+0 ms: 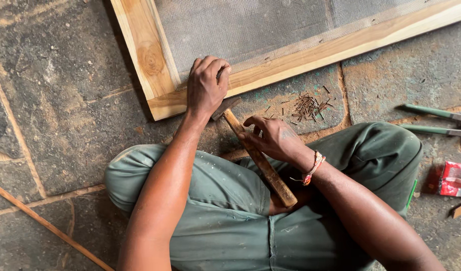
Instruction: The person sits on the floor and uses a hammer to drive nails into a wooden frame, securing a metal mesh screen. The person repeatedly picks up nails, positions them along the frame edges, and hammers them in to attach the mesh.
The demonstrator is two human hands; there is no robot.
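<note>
**Hammer in one hand, fist on the frame**

The right hand (273, 139) has its fingers curled loosely over the upper part of the hammer (258, 155), gripping the wooden handle not far below the head, with the wrist bent and the forearm coming in from the lower right. A braided thread band (313, 168) sits on that wrist. The handle slants down toward the lap, its butt end resting against the trousers, while the metal head lies just beside the corner of the frame, almost under the other hand.

The left hand (206, 86) is closed into a fist, knuckles up, pressing on the lower rail of the wooden frame (145, 55) near its corner. Whether it pinches anything small between the fingers I cannot tell. The left arm runs straight up from the bottom of the view, elbow low, wrist nearly in line with the forearm.

The frame lies flat on the stone floor (54, 100), with grey wire mesh (250, 30) stretched across its opening. The person sits cross-legged in green trousers (220, 211), knees spread to either side of the hands.

Just beyond the right hand, a small heap of nails (308, 106) is scattered on the floor close to the rail. Farther right lie pliers with green handles (436, 123), and near them a red packet (454, 179). A thin wooden strip (44, 223) crosses the floor at lower left.
</note>
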